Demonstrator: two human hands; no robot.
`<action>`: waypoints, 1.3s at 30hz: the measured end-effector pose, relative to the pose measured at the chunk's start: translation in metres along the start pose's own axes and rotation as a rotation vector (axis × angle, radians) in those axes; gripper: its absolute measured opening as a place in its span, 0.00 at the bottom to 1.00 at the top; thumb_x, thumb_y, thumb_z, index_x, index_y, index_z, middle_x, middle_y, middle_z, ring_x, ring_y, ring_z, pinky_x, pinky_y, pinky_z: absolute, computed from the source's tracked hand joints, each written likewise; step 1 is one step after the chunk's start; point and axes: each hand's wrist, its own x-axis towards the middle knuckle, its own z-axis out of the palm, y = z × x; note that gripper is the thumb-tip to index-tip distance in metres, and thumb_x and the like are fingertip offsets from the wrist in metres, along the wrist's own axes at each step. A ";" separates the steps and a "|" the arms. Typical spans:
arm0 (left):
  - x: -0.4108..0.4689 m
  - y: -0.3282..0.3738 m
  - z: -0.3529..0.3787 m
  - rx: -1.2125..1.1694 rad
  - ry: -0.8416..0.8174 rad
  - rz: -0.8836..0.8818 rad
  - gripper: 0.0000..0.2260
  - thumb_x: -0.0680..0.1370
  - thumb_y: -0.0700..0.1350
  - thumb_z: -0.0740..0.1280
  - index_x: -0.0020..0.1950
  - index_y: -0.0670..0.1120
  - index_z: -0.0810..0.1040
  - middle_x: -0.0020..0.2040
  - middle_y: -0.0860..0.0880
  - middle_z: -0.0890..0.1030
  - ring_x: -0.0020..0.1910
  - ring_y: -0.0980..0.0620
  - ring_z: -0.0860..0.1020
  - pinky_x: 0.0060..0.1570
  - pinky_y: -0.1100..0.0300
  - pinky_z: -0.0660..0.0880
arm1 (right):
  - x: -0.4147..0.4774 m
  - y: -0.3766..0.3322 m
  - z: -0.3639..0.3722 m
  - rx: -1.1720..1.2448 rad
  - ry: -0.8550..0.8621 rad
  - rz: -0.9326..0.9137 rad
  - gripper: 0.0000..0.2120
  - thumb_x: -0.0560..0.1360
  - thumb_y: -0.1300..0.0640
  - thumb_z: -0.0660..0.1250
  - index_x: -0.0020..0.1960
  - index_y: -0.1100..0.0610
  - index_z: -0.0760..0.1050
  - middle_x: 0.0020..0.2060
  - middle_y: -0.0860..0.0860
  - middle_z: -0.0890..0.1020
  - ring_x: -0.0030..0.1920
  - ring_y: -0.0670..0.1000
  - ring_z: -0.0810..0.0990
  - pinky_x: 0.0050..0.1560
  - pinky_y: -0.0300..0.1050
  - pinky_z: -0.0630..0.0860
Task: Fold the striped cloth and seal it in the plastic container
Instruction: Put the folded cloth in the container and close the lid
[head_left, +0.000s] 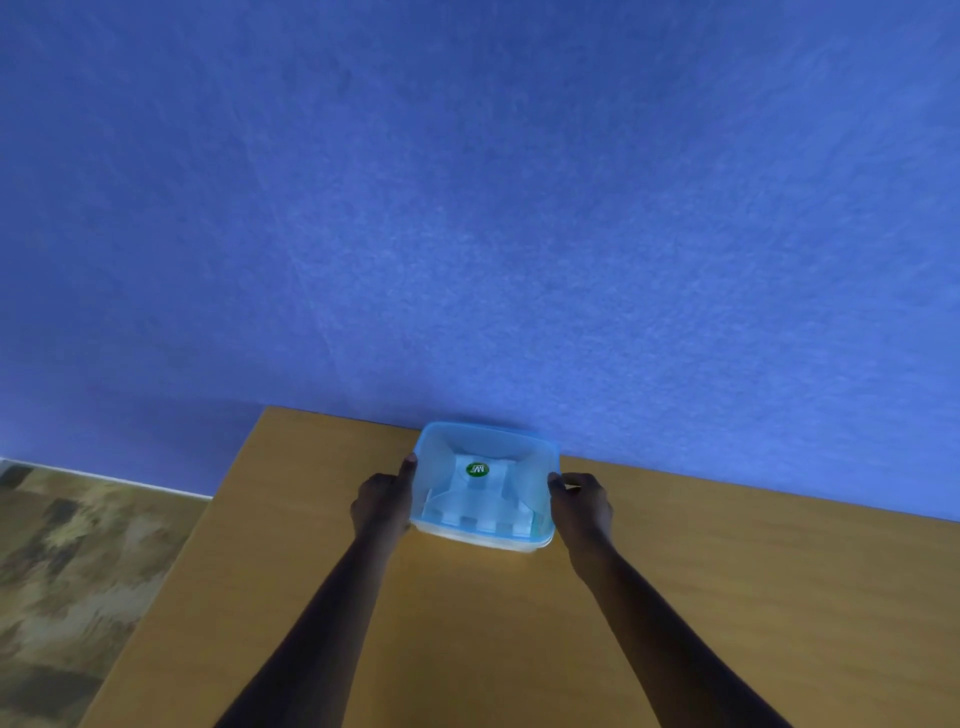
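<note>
Translucent blue container (485, 486), lid on, green sticker on top. Left hand (382, 501) and right hand (581, 503) grip its opposite sides, fingers curled on the rim

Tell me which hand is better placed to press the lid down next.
Neither clearly. The left hand and right hand grip opposite sides of the plastic container, level with its blue lid. Pressing with both seems best; whether the lid is latched can't be told.

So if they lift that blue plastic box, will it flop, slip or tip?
Probably stiff: the plastic container keeps its square shape between the left hand and right hand. Likely light, being thin and translucent. Its smooth walls may be slippery; its low, wide form on the table should resist tipping.
</note>
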 end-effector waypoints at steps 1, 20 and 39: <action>-0.002 0.000 0.001 -0.009 -0.012 -0.019 0.31 0.77 0.70 0.58 0.46 0.43 0.82 0.41 0.44 0.84 0.37 0.42 0.84 0.42 0.49 0.84 | -0.001 0.002 0.001 0.000 -0.015 0.012 0.17 0.78 0.49 0.66 0.59 0.59 0.79 0.55 0.58 0.84 0.59 0.60 0.79 0.58 0.51 0.77; -0.018 -0.004 0.013 -0.151 0.034 0.010 0.33 0.76 0.72 0.57 0.51 0.42 0.80 0.46 0.42 0.82 0.48 0.38 0.82 0.16 0.63 0.72 | -0.007 0.017 0.018 0.036 -0.037 -0.099 0.13 0.83 0.48 0.55 0.56 0.56 0.73 0.42 0.53 0.79 0.48 0.58 0.74 0.47 0.47 0.67; -0.012 -0.007 0.014 -0.168 -0.006 0.039 0.29 0.74 0.73 0.57 0.44 0.48 0.80 0.44 0.45 0.82 0.47 0.42 0.80 0.19 0.61 0.76 | -0.002 0.032 0.030 0.119 0.019 -0.050 0.14 0.82 0.46 0.57 0.58 0.55 0.70 0.46 0.54 0.79 0.49 0.58 0.76 0.50 0.53 0.74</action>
